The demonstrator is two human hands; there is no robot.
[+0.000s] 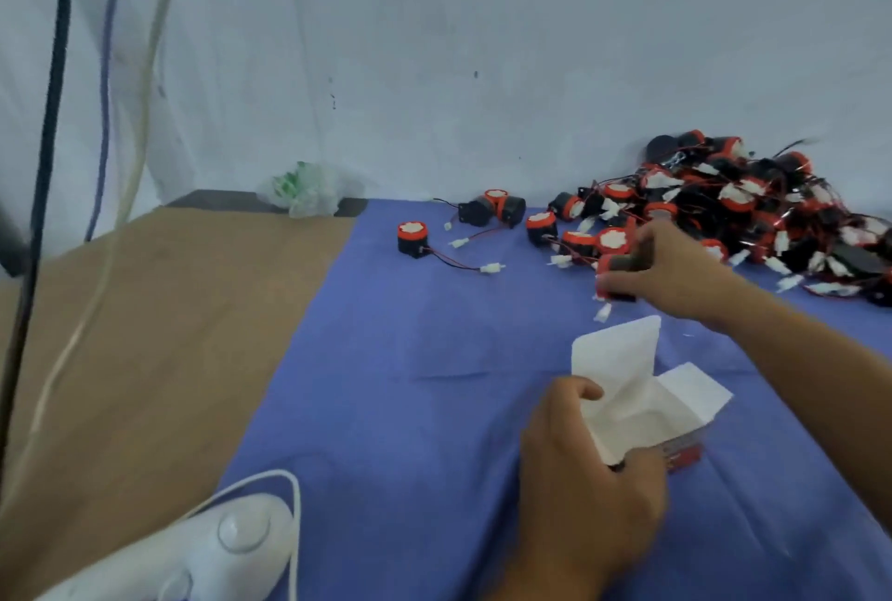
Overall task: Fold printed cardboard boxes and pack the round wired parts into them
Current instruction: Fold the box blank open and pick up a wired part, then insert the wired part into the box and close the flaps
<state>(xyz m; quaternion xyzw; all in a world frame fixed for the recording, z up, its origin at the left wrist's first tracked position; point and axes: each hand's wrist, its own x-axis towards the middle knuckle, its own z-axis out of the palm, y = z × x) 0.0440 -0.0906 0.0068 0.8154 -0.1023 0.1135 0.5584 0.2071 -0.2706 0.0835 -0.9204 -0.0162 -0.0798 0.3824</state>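
Blue-clothed table (pixel 386 359): left hand (pixel 593 479) grips the open box (pixel 642 412) near the front, judged light and crushable, best held by its walls, while right hand (pixel 675 272) clasps one part (pixel 615 279), seemingly rigid, by its body beside the pile (pixel 772 214).

A box (pixel 627 388) is at the front right of the desk (pixel 145 335). The pile of round wired parts (pixel 753 199) lies behind it, far right.

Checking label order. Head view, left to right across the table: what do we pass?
In order: white controller → plastic bag → lone round wired part → open cardboard box → pile of round wired parts.
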